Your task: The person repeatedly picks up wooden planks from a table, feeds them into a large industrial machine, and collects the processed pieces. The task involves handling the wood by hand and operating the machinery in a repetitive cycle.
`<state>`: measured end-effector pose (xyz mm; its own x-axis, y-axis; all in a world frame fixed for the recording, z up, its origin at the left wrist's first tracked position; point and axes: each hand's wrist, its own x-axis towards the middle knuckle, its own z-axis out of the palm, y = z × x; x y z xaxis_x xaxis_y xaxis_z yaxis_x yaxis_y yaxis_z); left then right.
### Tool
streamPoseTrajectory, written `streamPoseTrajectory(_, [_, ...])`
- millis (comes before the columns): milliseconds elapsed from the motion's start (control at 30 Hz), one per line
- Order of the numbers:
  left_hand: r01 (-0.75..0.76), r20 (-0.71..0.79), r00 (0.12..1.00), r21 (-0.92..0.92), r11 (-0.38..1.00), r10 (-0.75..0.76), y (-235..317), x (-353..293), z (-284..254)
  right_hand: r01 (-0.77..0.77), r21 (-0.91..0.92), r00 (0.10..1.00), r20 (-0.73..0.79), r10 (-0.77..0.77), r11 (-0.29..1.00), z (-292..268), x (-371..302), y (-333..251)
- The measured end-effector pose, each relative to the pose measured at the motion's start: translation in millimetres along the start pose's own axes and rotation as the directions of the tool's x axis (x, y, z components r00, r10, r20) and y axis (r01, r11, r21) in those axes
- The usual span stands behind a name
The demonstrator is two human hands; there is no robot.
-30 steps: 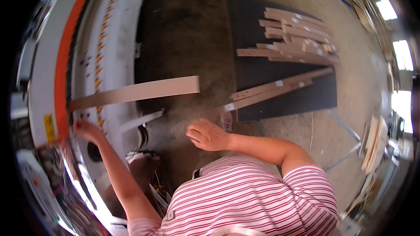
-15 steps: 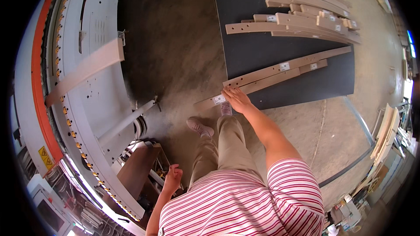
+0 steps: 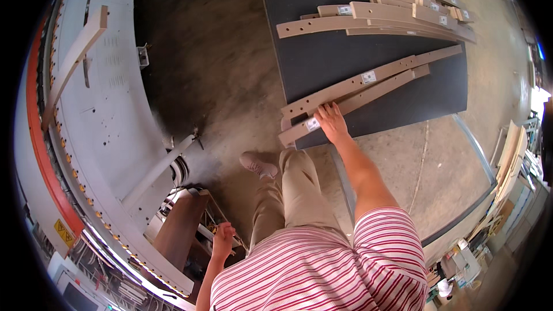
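My right hand [image 3: 332, 122] grips a long beige board [image 3: 377, 90] close to its near left end, its fingers over the far edge. Left of the fingers a white label [image 3: 313, 124] shows on this board. A second beige board [image 3: 328, 97], with round holes and a label, lies just beyond it. The two almost touch at the right and spread apart toward the left. Both rest on a dark flat panel [image 3: 288, 75]. My left hand [image 3: 223, 239] hangs low at my left side, fingers curled, with nothing visible in it.
More beige boards [image 3: 397, 14] lie stacked at the panel's far end. A long white machine [image 3: 115, 109] stands at left, with one board [image 3: 75, 57] across its edge and a grey bar [image 3: 158, 173] jutting out. Wood offcuts [image 3: 510, 161] lean at the far right.
My right hand has shifted right, and the gripped board has slid the same way, its left end now nearer the panel. My left hand stays low with curled fingers. The whole view has shifted slightly.
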<state>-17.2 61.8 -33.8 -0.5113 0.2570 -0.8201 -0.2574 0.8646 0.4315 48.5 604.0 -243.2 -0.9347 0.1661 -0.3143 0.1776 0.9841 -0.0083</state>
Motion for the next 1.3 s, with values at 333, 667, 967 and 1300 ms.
streamPoseTrajectory(333, [0.039, 0.019, 0.999, -0.154, 0.987, -0.036, 1.8, 14.1, -1.3, -0.138, -0.068, 0.980, 0.136, 0.147, 0.988, 11.1, 31.8, 42.6])
streamPoseTrajectory(667, [0.001, 0.129, 0.984, -0.693, 0.721, 0.123, 127.7, 30.4, 6.3, 0.349, 0.612, 0.895, 0.006, -0.446, 0.710, -191.6, 29.9, -113.0])
streamPoseTrajectory(967, [-0.628, -0.512, 0.774, -0.698, 0.345, 0.373, 208.8, -34.4, -78.8, 0.137, 0.979, 0.708, 0.009, -0.706, 0.150, -397.4, 37.2, -240.3])
streamPoseTrajectory(1300, [-0.801, -0.798, 0.568, -0.479, -0.359, -0.202, 85.4, -76.2, -270.7, 0.316, 0.668, 0.643, 0.372, -0.670, 0.674, -408.9, -27.3, -265.3])
